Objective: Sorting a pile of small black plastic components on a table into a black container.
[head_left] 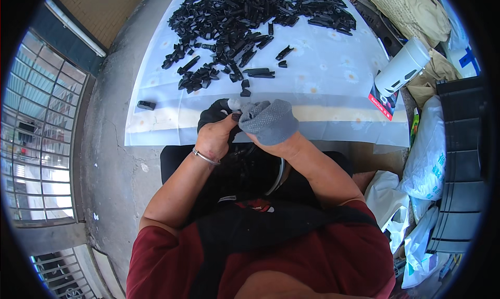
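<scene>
"concrete floor [112, 142] ran along the left of the bench [323, 88], whose white top was printed with daisies. what lay on it?"

"black plastic pieces [234, 17], heaped over the far part, with strays nearer the hands and one lone black block [146, 105] well apart at the left."

"and the hands?"

"they met at the near edge. the right hand [268, 126] wore a grey knitted glove [281, 114], its fingers bunched inward. the left hand [213, 136], a metal bracelet [205, 157] at its wrist, had its fingers curled close by, something black against them. piece or glove, i couldn't tell, nor whether either hand gripped anything."

"any writing?"

"some. white lettering ran across a red-and-black card [382, 107] by the white cup [403, 70], at the right. beyond that side, a white plastic bag [427, 153] bore blue-green characters."

"and on the person?"

"a small red emblem [258, 205] marked the dark part of the red shirt [161, 262], too unclear to read."
</scene>
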The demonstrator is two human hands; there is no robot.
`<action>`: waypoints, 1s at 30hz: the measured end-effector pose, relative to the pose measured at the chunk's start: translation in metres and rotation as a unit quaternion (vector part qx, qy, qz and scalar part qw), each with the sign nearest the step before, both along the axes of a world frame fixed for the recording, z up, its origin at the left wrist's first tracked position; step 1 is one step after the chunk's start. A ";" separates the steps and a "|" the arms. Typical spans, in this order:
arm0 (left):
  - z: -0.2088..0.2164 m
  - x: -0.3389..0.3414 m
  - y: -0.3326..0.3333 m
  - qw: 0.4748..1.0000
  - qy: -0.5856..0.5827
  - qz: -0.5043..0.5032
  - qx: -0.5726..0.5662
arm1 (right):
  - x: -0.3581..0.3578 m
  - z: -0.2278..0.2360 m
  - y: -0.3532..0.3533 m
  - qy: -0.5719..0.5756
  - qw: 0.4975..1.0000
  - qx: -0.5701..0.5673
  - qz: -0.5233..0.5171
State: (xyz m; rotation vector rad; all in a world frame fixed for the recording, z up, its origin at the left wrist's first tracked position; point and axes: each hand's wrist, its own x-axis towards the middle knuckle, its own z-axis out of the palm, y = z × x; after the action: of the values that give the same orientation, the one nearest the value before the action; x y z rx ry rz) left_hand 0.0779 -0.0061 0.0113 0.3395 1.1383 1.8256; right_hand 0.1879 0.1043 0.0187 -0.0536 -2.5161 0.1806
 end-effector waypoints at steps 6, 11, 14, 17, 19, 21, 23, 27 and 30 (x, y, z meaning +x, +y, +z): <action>0.013 -0.005 -0.005 0.985 0.101 -0.070 -0.117 | 0.001 0.006 0.002 0.002 0.976 -0.208 0.064; 0.010 -0.018 -0.009 0.944 0.293 -0.050 -0.141 | 0.013 0.014 0.005 0.010 0.982 -0.183 0.039; 0.024 -0.016 -0.010 0.923 0.350 -0.053 -0.149 | 0.019 0.023 0.006 -0.050 0.981 -0.186 0.022; 0.024 -0.018 -0.010 0.887 0.436 -0.055 -0.144 | 0.020 0.029 0.005 -0.117 0.974 -0.192 0.004; 0.020 -0.018 -0.007 0.861 0.489 -0.036 -0.135 | 0.019 0.025 0.005 -0.145 0.969 -0.201 -0.005; 0.016 -0.017 -0.003 0.817 0.563 -0.020 -0.123 | 0.017 0.014 0.005 -0.036 0.991 -0.129 0.024; 0.018 -0.016 -0.003 0.822 0.553 -0.025 -0.135 | 0.018 0.013 0.003 -0.011 0.994 -0.102 0.025; 0.020 -0.014 -0.003 0.819 0.553 -0.020 -0.150 | 0.020 0.010 0.004 0.012 0.996 -0.077 0.037; 0.018 -0.015 -0.002 0.827 0.541 -0.004 -0.154 | 0.021 0.019 0.004 -0.067 0.996 -0.063 0.002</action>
State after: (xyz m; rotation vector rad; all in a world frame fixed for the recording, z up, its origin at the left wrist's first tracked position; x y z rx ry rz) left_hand 0.0626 -0.0086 0.0297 1.2785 2.1396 1.3326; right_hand 0.2090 0.1079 0.0373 -0.1160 -2.6348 0.3480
